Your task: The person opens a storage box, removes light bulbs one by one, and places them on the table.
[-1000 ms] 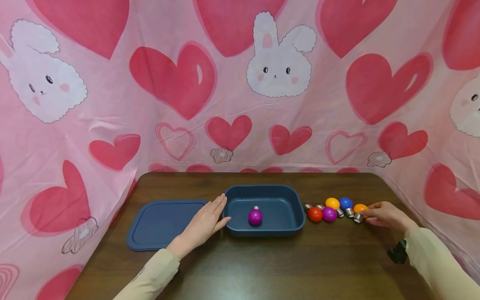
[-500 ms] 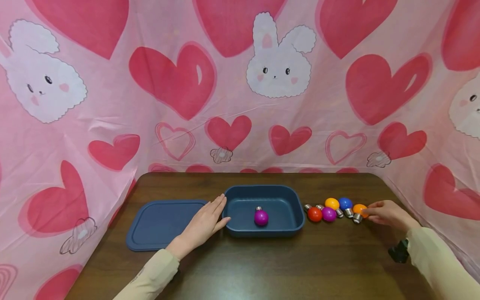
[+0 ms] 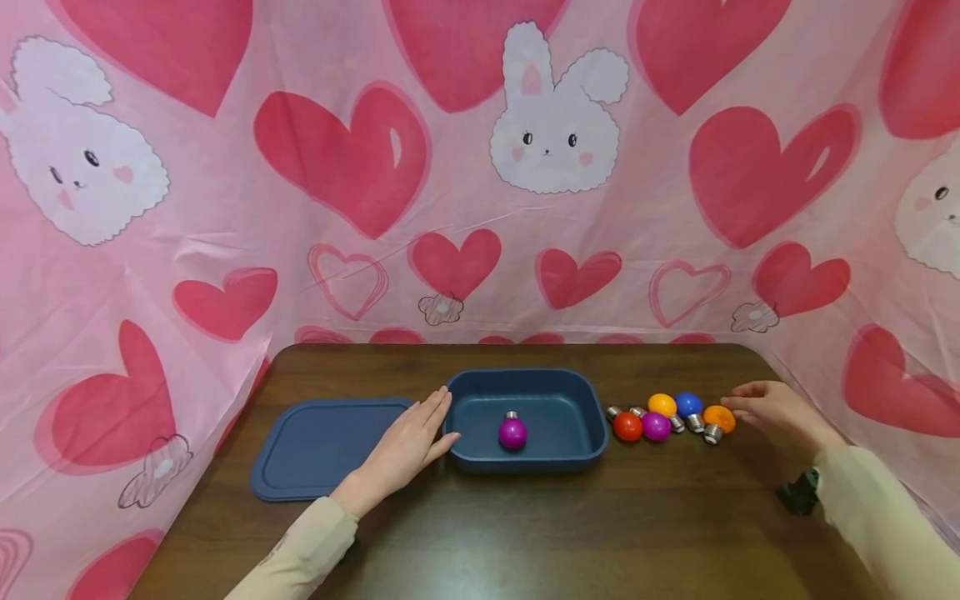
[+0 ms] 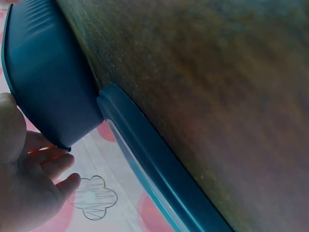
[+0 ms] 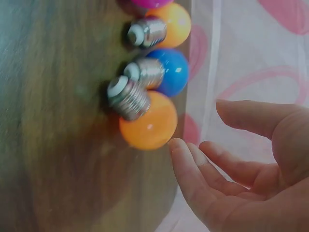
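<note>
My left hand (image 3: 401, 450) rests with straight fingers at the left rim of a dark blue plastic box (image 3: 562, 417). In the left wrist view, the fingers (image 4: 58, 164) lie along the rim. Inside the box lies a purple light bulb (image 3: 513, 433), its metal cap toward the back. My right hand (image 3: 780, 410) hovers just right of an orange bulb (image 3: 719, 418), holding nothing, with thumb and fingers apart in the right wrist view. Left of that bulb lie a blue bulb (image 3: 687, 404), a yellow-orange bulb (image 3: 662, 406), a second purple bulb (image 3: 656, 427) and a red bulb (image 3: 627, 427).
A flat dark blue lid (image 3: 322, 450) lies left of the box, partly behind my left hand. The brown wooden table (image 3: 510, 533) carries everything. Pink cloth with hearts and rabbits (image 3: 555, 142) hangs behind and at the sides.
My right hand has let go of the orange bulb and moved slightly up and away. The purple bulb in the box has rolled right, then back left. My left hand stays put.
</note>
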{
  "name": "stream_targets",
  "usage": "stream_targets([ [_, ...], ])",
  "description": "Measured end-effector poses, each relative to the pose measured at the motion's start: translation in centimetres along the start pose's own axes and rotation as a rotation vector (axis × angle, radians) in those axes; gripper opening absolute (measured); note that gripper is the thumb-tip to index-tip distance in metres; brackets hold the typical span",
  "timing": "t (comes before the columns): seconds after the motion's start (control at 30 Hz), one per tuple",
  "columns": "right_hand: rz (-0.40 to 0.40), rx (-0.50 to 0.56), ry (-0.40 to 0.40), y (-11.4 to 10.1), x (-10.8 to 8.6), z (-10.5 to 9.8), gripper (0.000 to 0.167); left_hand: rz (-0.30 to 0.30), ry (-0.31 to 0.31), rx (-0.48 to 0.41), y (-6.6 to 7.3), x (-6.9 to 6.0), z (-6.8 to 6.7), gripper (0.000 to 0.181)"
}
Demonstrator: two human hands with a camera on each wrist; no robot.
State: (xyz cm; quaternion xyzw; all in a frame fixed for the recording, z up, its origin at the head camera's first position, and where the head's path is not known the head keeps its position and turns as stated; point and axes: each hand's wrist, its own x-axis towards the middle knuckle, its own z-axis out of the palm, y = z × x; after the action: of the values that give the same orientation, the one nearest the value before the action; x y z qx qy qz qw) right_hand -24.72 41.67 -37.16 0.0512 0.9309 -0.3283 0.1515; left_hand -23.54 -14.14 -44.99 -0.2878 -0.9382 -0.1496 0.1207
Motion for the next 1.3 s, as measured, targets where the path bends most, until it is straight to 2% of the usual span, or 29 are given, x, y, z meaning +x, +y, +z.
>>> stream_targets([
  [0.27,-0.078,-0.065,0.051,-2.8,0.0,1.2,0.068,0.016,0.023,0.009,-0.1,0.0,0.1,0.067],
  [0.5,-0.137,-0.062,0.047,-5.4,0.0,2.6,0.063,0.013,0.012,0.001,-0.1,0.0,0.0,0.067],
  [0.77,-0.209,-0.159,0.085,-8.3,0.0,4.1,0.058,0.006,0.006,0.001,0.0,-0.2,-0.2,0.067],
  [1.13,-0.339,-0.122,0.068,-11.9,-0.3,6.5,0.047,0.013,0.012,0.002,0.0,0.0,-0.2,0.067],
  [1.3,-0.377,-0.099,0.031,-13.4,-0.2,8.0,0.042,0.009,0.004,0.005,0.0,0.0,-0.2,0.067],
])
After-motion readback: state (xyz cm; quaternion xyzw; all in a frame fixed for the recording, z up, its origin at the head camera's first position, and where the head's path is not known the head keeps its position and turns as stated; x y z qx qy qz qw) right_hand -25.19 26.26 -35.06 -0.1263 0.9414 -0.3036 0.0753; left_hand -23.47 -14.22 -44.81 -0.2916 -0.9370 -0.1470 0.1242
